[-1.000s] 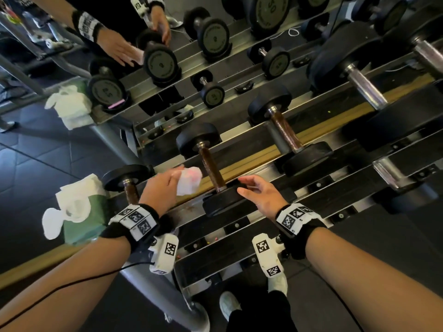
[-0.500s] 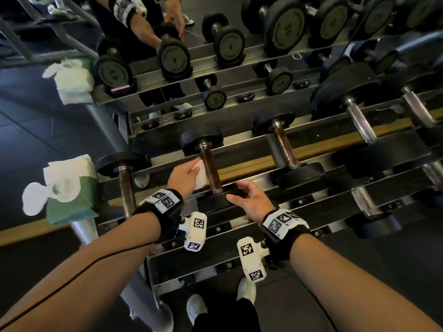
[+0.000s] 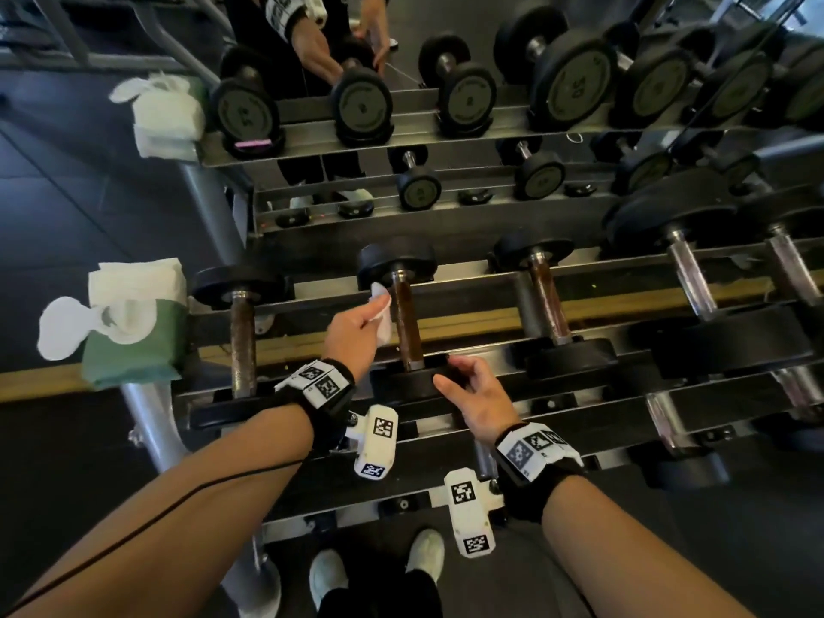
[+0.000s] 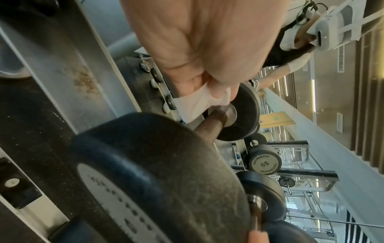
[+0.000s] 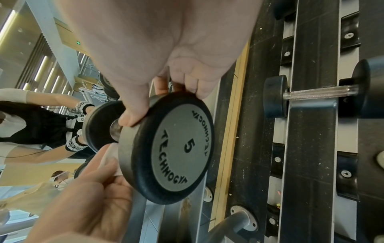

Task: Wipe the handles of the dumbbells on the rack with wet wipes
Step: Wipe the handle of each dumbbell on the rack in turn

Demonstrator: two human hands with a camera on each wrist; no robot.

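Observation:
A small dumbbell marked 5 lies on the rack's [image 3: 499, 281] middle tier, its rusty brown handle [image 3: 406, 321] running front to back. My left hand [image 3: 354, 334] pinches a white wet wipe [image 3: 382, 310] and holds it against the handle's left side, near the far head [image 3: 396, 263]. In the left wrist view the wipe [image 4: 199, 102] sits right by the handle [image 4: 214, 121]. My right hand [image 3: 472, 394] grips the rim of the near head [image 3: 410, 383]; the right wrist view shows fingers [image 5: 135, 111] curled over the head [image 5: 172, 148].
A green pack of wet wipes [image 3: 129, 323] sits at the rack's left end. Neighbouring dumbbells with rusty handles [image 3: 243, 341] [image 3: 546, 305] lie either side, heavier ones to the right. A mirror behind reflects the rack and me. My shoes [image 3: 327, 577] stand below.
My left hand has carried the wipe from clear of the handle onto its left side and slid it toward the far head. The right hand has stayed on the near head.

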